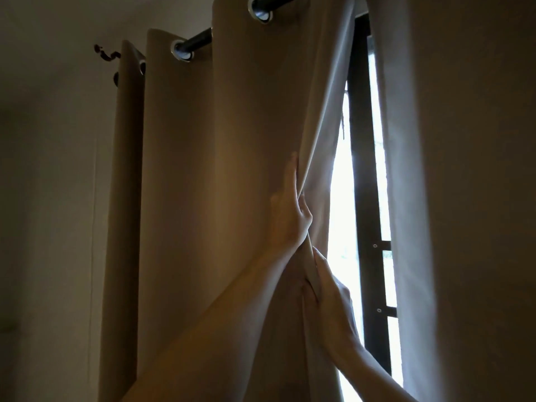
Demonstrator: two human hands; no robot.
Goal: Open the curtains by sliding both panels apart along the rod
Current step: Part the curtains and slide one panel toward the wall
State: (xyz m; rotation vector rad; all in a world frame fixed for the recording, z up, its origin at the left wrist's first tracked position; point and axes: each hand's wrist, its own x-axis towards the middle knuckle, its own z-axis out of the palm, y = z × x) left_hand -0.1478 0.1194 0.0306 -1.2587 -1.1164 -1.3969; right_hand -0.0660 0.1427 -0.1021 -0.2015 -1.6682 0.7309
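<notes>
Fabric fills your view: the left curtain (220, 169) hangs in long vertical folds from the rod (200, 42), which runs upward to the right through metal rings (182, 52). Your left hand (293, 210) lies flat against its inner edge, fingers pointing up and wrapped around the hem. Your right hand (327, 303) sits just below, fingers up, pinching the same edge. The right curtain (464, 198) hangs well apart, and between them a narrow bright gap shows the dark window frame (362, 169), standing upright.
</notes>
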